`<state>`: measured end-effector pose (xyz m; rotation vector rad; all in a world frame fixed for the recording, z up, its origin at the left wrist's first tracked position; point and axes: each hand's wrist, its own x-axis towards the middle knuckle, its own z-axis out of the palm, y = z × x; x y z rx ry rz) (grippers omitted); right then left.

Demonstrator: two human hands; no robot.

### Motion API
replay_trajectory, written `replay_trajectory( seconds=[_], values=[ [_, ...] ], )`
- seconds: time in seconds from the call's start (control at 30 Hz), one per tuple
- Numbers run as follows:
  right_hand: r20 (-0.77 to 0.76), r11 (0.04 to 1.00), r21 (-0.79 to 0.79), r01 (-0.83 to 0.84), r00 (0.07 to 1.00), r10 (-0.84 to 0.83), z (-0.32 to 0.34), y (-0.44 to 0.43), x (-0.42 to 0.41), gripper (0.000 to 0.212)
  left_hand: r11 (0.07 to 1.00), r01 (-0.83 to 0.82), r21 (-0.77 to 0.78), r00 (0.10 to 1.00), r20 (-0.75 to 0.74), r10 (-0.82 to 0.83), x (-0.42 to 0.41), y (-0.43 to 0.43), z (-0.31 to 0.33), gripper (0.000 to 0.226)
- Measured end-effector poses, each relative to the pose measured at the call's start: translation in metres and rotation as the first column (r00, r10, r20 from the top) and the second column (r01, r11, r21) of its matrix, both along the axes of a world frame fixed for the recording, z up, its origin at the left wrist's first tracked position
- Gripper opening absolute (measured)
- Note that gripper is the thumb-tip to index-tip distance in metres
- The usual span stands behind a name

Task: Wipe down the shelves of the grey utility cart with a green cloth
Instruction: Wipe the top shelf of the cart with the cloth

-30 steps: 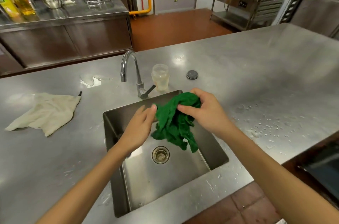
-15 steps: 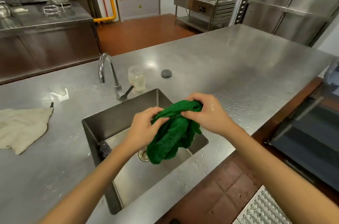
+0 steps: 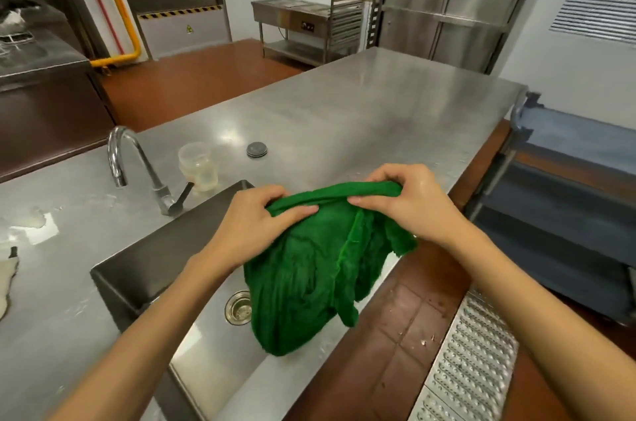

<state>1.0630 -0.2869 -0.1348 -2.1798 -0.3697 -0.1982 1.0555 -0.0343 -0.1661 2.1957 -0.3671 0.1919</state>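
A wet green cloth hangs spread between both hands above the right end of the steel sink. My left hand pinches its upper left edge. My right hand grips the upper right edge, which is pulled into a taut roll between the hands. The cloth's lower part droops over the sink's right rim and counter edge. The grey utility cart stands at the right, beyond the counter's end, with stacked grey shelves and a metal handle post.
A curved tap, a clear plastic cup and a round drain plug sit on the steel counter behind the sink. A beige rag lies at the far left. A metal floor grate runs along the brown tiled floor.
The view has swung right, bringing the cart into sight. The hands have drawn apart and stretched the bunched cloth open, and it has shifted toward the sink's right rim.
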Motion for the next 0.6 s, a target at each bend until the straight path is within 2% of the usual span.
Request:
replay_trajectory(
  seconds=[0.17, 0.27, 0.33, 0.43, 0.5, 0.6],
  values=[
    [0.03, 0.993, -0.113, 0.037, 0.999, -0.034, 0.016, -0.043, -0.017, 0.021, 0.994, 0.11, -0.028, 0.989, -0.091, -0.112, 0.016, -0.034, 0.007, 0.046],
    [-0.136, 0.99, -0.137, -0.039, 0.991, 0.02, 0.027, -0.081, -0.02, 0.035, 0.989, 0.146, -0.018, 0.983, -0.11, -0.147, 0.028, -0.061, 0.01, 0.052],
    [-0.239, 0.992, -0.075, -0.1, 0.968, 0.08, 0.031, -0.114, -0.02, 0.032, 0.98, 0.199, 0.005, 0.978, -0.065, -0.198, 0.038, -0.084, 0.015, 0.052],
    [-0.349, 0.984, 0.156, -0.084, 0.927, 0.134, 0.027, -0.161, -0.019, 0.023, 0.958, 0.28, 0.064, 0.957, 0.059, -0.284, 0.052, -0.123, 0.024, 0.053],
    [-0.358, 0.966, 0.255, -0.041, 0.924, 0.134, 0.023, -0.189, -0.017, 0.017, 0.947, 0.305, 0.1, 0.942, 0.114, -0.316, 0.064, -0.151, 0.029, 0.052],
    [-0.308, 0.96, 0.277, 0.031, 0.95, 0.058, 0.023, -0.231, -0.01, 0.021, 0.923, 0.352, 0.153, 0.914, 0.155, -0.375, 0.075, -0.203, 0.033, 0.057]
  ],
)
